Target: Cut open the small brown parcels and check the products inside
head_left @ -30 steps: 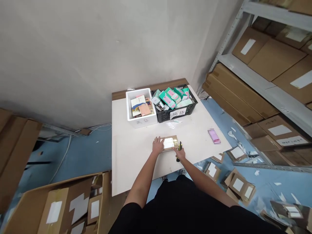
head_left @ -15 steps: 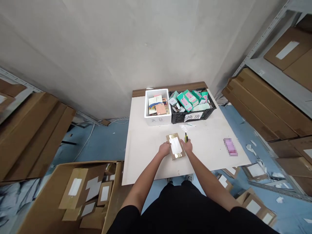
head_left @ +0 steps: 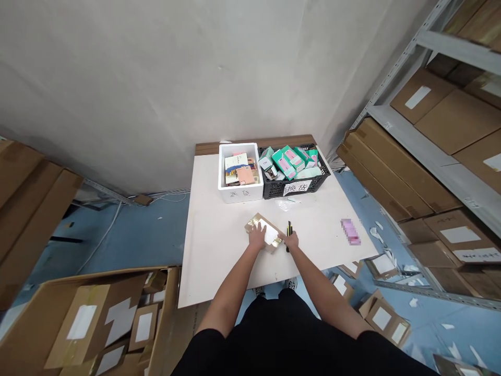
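On the white table a small cardboard box (head_left: 270,235) with a white label and shiny tape lies turned at an angle. My left hand (head_left: 257,238) grips it from the left, fingers over its top. A yellow-and-black utility knife (head_left: 289,228) is held in my right hand (head_left: 290,241), pointing away from me. The fingers of that hand also touch the box's right end. Whether the blade is out is too small to tell. Beyond the box lies a scrap of clear plastic (head_left: 284,204).
At the table's back stand a white foam box (head_left: 239,196) of booklets and a black crate (head_left: 274,191) of green-and-pink boxes. A blurred pink item (head_left: 350,232) lies at right. A large carton (head_left: 172,292) of parcels is at lower left. Metal shelving (head_left: 395,112) with cartons stands right.
The box has turned so that its length slants from far left to near right. My left hand has shifted from its side onto its top. My view has swung slightly right.
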### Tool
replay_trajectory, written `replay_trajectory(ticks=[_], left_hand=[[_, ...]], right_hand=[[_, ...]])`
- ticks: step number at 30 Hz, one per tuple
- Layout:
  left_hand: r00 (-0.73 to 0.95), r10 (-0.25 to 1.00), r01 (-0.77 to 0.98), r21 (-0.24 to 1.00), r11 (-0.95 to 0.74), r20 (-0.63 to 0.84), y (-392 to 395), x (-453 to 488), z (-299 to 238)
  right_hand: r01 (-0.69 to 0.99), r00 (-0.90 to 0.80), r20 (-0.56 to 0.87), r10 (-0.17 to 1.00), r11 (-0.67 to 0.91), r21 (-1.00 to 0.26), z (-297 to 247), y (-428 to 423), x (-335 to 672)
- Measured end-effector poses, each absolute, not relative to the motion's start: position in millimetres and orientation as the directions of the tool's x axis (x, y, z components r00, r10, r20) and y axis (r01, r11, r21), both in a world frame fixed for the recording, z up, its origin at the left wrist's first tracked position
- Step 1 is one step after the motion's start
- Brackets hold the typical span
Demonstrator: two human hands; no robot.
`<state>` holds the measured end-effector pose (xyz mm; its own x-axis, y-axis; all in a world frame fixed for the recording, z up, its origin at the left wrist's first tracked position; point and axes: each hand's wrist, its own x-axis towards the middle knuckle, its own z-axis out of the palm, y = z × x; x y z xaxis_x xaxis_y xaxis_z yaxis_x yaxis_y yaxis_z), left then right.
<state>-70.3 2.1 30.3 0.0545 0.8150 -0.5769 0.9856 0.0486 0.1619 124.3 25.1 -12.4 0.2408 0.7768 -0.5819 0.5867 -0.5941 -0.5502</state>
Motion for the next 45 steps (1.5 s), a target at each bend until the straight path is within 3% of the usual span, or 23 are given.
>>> replay_trajectory(ticks=[5, 9, 12, 19, 28, 35, 40, 45], left_hand=[[0.023, 0.741, 0.977, 0.171, 0.124, -0.671, -9.6, -64.9, 45.3], [0.048, 0.839, 0.973, 0.216, 0.084, -0.542, -27.5, -58.4, 39.5], [0.075, 0.871, 0.963, 0.261, 0.062, -0.486, -39.6, -55.3, 26.2], [0.075, 0.862, 0.965, 0.253, 0.064, -0.501, -45.9, -55.4, 10.0], [0.094, 0.852, 0.969, 0.243, 0.040, -0.515, -47.8, -59.1, 10.3], [0.092, 0.867, 0.973, 0.227, 0.026, -0.491, -48.4, -57.5, 14.0], [0.142, 0.892, 0.970, 0.241, -0.039, -0.429, -37.2, -74.5, 23.7], [-0.023, 0.949, 0.982, 0.172, 0.081, -0.315, -40.4, -81.4, 23.0]], right_hand=[[0.633, 0.291, -0.517, 0.805, -0.567, -0.527, 6.2, 57.1, 120.4], [0.537, 0.288, -0.547, 0.786, -0.605, -0.588, -1.1, 29.3, 142.8], [0.493, 0.168, -0.635, 0.754, -0.622, -0.609, -10.2, 5.0, 168.8], [0.674, 0.010, -0.633, 0.774, -0.473, -0.568, -7.7, 12.0, 180.9], [0.730, 0.097, -0.665, 0.741, -0.507, -0.459, 1.8, 14.8, 178.4], [0.749, 0.016, -0.640, 0.768, -0.434, -0.501, -1.8, -27.0, 199.5], [0.574, 0.205, -0.577, 0.790, -0.575, -0.583, -14.4, -51.1, 189.9], [0.370, 0.200, -0.597, 0.777, -0.624, -0.688, -26.5, -65.4, 150.0]])
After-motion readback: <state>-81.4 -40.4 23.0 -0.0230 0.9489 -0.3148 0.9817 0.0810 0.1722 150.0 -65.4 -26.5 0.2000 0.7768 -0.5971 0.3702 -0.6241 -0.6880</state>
